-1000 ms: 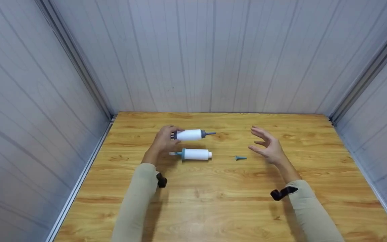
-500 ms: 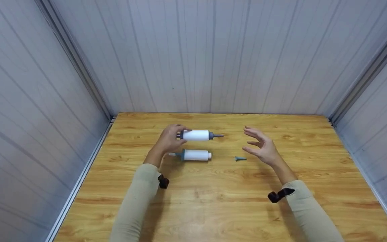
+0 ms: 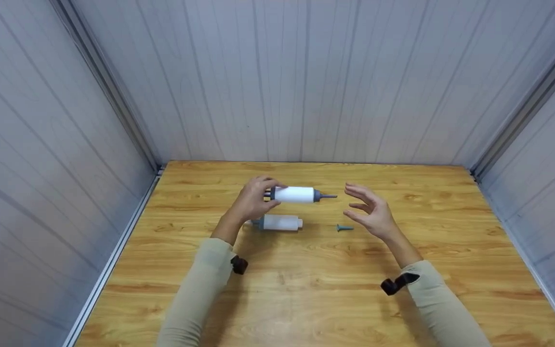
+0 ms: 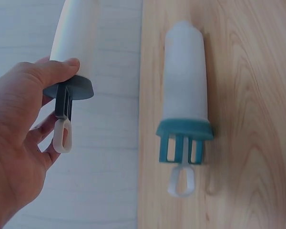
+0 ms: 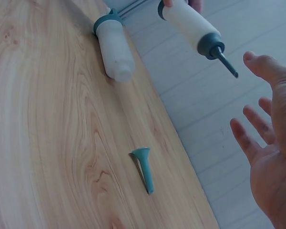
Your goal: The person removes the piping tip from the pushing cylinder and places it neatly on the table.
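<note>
- Fingers [image 3: 275, 183] and thumb of the left hand [image 3: 251, 200] grip the left end of the grey tube [image 3: 294, 194], narrowed to its width, the thumb on its near side; this grip looks the same as a second ago;
- The right hand [image 3: 375, 214] holds nothing; its fingers are bent but set wide of the thumb, the gap facing left toward the grey tip [image 3: 329, 196];
- The grey tube points left to right, held off the table [image 3: 306, 289], on the far side of the teal tube [image 3: 281, 222]; a white loop [image 4: 63, 136] sticks out at its held end, seen from the left wrist;
- What has changed: the left hand has carried the grey tube to the right, and the right hand has come a little left; the space between grey tip and right fingers has shrunk, so they are now near but not touching;
- What has not: the teal tube and the teal tip [image 3: 345, 227] lie on the table where they were; the teal tip, flared end left, sits apart from the teal tube's bare right end;
- For the work in hand, I judge that the grey tip is coming within the right hand's reach, while the teal pair seems to have no part in this step; with one end gripped and the other unsupported, steady aim probably matters.
</note>
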### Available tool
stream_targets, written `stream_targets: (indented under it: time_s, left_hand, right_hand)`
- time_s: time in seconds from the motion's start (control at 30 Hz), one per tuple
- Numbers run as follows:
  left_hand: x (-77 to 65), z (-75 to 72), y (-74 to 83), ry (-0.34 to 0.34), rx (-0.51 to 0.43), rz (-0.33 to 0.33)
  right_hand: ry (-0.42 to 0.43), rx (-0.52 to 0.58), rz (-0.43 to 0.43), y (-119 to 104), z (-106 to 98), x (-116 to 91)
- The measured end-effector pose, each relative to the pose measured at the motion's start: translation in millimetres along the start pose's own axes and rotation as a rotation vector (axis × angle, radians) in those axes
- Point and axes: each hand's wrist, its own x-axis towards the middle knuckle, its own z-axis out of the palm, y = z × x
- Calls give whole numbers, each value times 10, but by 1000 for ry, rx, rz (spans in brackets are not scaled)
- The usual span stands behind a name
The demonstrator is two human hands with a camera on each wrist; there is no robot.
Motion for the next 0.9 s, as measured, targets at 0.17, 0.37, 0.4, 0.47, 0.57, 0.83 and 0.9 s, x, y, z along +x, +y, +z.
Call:
stream_targets:
  time_s: [0.17, 0.37, 0.4, 0.47, 0.57, 0.83, 0.9]
  left_hand:
    - [-12, 42, 103, 27, 26, 69]
    - [-29, 75, 213, 46, 46, 112]
    - [-34, 80, 231, 46, 48, 117]
    - [-47, 90, 270, 44, 50, 124]
    - [-70, 104, 332, 50, 54, 140]
    - [-108, 181, 462, 67, 58, 210]
    - [-117, 196, 478, 67, 64, 221]
  right_hand:
    - [11, -5, -7, -22, 42, 1]
    - [32, 28, -52, -7, 90, 1]
    - [34, 37, -57, -6, 96, 1]
    - [34, 55, -64, -7, 108, 2]
    - [27, 63, -61, -21, 125, 8]
    - [20, 57, -17, -116, 198, -29]
    - [31, 40, 5, -141, 214, -41]
